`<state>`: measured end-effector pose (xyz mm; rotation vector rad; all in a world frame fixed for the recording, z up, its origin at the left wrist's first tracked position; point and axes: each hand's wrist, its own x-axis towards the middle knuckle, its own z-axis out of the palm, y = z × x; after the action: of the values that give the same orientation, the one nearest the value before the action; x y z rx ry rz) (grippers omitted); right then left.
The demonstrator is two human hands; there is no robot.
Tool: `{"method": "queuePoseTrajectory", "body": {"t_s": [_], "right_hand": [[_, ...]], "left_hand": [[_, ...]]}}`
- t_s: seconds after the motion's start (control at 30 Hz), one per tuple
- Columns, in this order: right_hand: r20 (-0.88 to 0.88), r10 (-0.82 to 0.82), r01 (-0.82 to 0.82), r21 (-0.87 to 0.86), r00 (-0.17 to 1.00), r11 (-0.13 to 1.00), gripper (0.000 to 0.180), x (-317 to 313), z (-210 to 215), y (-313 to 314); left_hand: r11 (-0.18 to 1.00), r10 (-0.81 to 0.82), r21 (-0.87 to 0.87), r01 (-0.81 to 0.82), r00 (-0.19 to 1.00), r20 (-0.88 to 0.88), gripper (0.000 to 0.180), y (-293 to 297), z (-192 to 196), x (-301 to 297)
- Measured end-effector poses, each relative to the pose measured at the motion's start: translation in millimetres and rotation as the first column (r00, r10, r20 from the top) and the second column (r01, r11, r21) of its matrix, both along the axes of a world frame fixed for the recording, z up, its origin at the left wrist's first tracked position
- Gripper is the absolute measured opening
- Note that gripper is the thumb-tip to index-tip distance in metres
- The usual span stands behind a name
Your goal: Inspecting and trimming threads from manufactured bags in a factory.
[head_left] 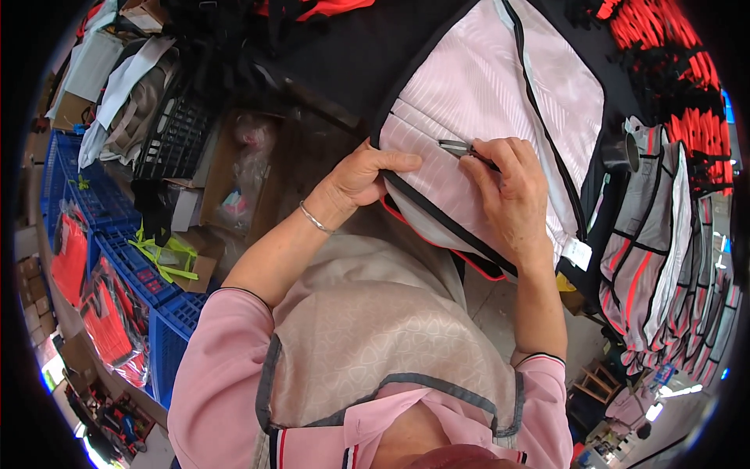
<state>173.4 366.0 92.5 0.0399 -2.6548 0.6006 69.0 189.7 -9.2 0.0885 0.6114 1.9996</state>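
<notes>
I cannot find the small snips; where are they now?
In the head view, the snips are in the right hand, upper centre, tips on the pink lining, beside the left hand.

The room has even, soft daylight with no hard shadows. The pink fabric panel is bright, almost washed out. The fisheye lens bends everything near the black round rim, and the edges there look blurred and darker.

Two hands: left hand, right hand. One pink lined garment, one small metal snipper, one bracelet. One black crate, several blue crates.
</notes>
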Motion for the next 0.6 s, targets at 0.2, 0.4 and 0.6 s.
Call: {"method": "queuePoseTrajectory", "body": {"t_s": [0.2, 0.4, 0.6], "right_hand": [[0.059, -0.02, 0.029, -0.163, 0.998, 0.986, 0.017, 0.3, 1.1, 3.8], [0.067, -0.023, 0.027, -0.06, 0.998, 0.998, 0.015, -2.7, 1.0, 2.7], [0.113, -0.049, 0.063, -0.121, 0.992, 0.991, 0.016, -15.7, -17.7, 15.0]], "left_hand": [[1.0, -0.003, 0.0, 0.003, 1.0, -0.007, 0.047, 0.6, -1.3, -0.5], [1.0, 0.009, -0.008, -0.009, 1.0, -0.027, 0.049, 0.3, -1.6, -1.4], [0.991, 0.072, -0.11, -0.079, 0.995, -0.069, 0.048, 3.9, -8.4, -16.1]]}}
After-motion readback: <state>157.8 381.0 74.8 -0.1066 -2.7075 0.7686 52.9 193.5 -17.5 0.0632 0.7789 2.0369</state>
